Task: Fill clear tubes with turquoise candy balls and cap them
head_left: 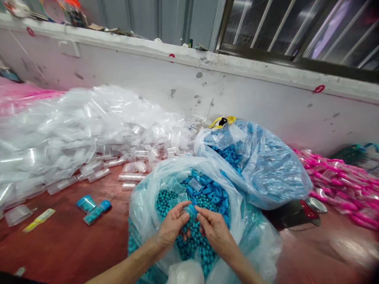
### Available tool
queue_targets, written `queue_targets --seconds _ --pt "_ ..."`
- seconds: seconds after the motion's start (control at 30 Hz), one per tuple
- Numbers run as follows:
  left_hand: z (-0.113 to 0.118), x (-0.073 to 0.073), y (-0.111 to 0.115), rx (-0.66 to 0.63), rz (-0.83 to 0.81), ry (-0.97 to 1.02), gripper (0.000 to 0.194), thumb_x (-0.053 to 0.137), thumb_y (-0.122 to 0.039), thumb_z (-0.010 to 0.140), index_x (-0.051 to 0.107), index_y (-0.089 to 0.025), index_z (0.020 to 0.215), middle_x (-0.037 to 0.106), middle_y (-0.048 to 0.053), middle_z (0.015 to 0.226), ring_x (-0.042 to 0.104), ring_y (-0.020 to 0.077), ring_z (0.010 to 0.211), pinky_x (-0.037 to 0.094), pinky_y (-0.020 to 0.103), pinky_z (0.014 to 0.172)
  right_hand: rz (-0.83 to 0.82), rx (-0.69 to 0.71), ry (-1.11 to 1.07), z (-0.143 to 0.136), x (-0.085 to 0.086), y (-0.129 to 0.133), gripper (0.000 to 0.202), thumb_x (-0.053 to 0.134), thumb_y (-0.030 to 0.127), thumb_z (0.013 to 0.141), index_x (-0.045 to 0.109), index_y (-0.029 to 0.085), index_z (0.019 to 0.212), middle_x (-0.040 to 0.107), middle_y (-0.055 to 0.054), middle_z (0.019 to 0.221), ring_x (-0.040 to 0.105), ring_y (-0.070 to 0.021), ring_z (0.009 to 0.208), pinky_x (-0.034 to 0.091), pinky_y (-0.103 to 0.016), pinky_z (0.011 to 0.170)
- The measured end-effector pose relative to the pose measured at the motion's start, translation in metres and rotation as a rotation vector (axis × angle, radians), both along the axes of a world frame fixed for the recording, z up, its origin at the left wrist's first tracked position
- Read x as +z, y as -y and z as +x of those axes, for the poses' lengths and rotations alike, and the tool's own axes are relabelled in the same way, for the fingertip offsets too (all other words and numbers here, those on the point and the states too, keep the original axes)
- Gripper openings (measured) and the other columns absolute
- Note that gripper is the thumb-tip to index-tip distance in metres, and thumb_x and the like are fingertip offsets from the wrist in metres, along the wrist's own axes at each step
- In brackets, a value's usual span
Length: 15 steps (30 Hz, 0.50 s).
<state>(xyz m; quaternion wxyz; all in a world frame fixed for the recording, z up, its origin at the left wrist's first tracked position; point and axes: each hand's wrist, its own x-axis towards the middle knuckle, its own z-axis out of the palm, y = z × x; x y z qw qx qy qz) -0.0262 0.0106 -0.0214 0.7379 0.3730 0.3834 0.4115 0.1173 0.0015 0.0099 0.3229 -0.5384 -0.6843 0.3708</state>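
Observation:
Over an open plastic bag [139,201] of small blue beads [197,242], my two hands meet at a clear tube with a blue cap [192,211]. My left hand [171,225] is closed around the tube's body, which its fingers partly hide. The thumb and fingertips of my right hand [214,228] pinch at the blue cap. Loose blue caps [209,189] and a few clear tubes lie among the beads just beyond the hands. Two capped tubes with blue beads inside [97,212] rest on the red table to the left.
Clear empty tubes [97,134] form a large heap at the left. Behind the bead bag, another bag [269,165] holds blue parts. Pink packed items [334,181] are piled at the right. A yellow cutter-like tool [40,219] lies on the red table [68,252]. A wall [183,90] runs along the back.

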Motion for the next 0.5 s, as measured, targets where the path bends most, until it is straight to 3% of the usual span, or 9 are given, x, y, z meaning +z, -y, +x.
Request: queue_targets --seconds 0.13,0.27,0.37,0.5 --pt "0.003 0.003 0.004 0.038 0.010 -0.052 0.060 0.060 -0.043 0.066 0.041 -0.013 0.114 0.052 -0.005 0.057 0.046 0.0067 0.037 0.033 0.017 0.033 0.139 0.006 0.076 0.001 -0.004 0.004 0.033 0.037 0.028 0.087 0.061 0.017 0.106 0.059 -0.002 0.062 0.054 -0.0139 0.055 0.044 -0.024 0.055" --pt "0.006 0.003 0.004 0.076 0.063 -0.169 0.043 0.055 -0.036 0.070 0.045 -0.015 0.106 0.044 -0.008 0.049 0.042 0.0061 0.033 0.029 0.016 0.030 0.344 0.188 0.209 0.010 -0.006 0.000 0.033 0.033 0.024 0.089 0.059 0.017 0.107 0.057 -0.003 0.069 0.054 -0.0141 0.062 0.043 -0.024 0.059" --pt "0.009 0.004 0.004 0.100 0.054 -0.190 0.037 0.053 -0.033 0.070 0.046 -0.017 0.103 0.042 -0.009 0.050 0.042 0.0061 0.032 0.029 0.016 0.029 0.322 0.256 0.213 0.012 -0.006 -0.004 0.030 0.034 0.026 0.089 0.062 0.018 0.098 0.053 -0.001 0.062 0.051 -0.0127 0.058 0.041 -0.022 0.056" --pt "0.010 0.009 0.003 0.114 0.028 -0.132 0.040 0.054 -0.036 0.069 0.044 -0.018 0.103 0.043 -0.009 0.051 0.043 0.0061 0.033 0.030 0.015 0.030 0.229 0.110 0.055 0.008 -0.008 -0.002 0.030 0.035 0.028 0.087 0.064 0.019 0.091 0.054 -0.001 0.063 0.052 -0.0131 0.060 0.043 -0.024 0.060"
